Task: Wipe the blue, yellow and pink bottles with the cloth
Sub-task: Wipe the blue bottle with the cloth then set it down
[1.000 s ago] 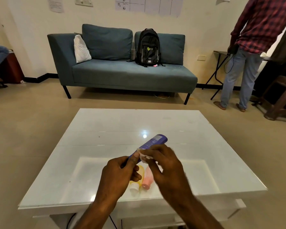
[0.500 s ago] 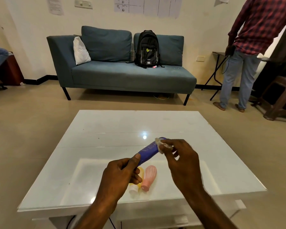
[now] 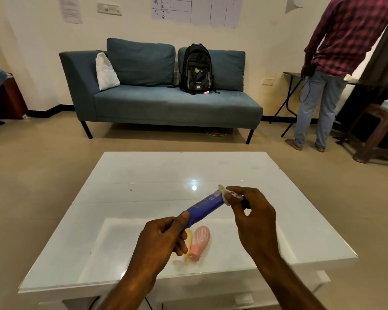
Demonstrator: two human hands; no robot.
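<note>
While raised above the white glass-topped table (image 3: 143, 175), held slanting between both hands: blue bottle (image 3: 205, 206). Left hand (image 3: 160, 239) clenched round its near end, thumb on top. Right hand (image 3: 252, 217) pinching a small white cloth (image 3: 227, 194) against its far end. Just beyond the left hand's fingers, lying flat on the table, side by side and touching: pink bottle (image 3: 199, 241), then yellow bottle (image 3: 188, 239), partly hidden.

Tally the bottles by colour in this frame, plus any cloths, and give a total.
Blue bottle: 1, held in the left hand
Yellow bottle: 1, lying on the table
Pink bottle: 1, lying on the table
Cloth: 1, in the right hand
Total: 4
</note>
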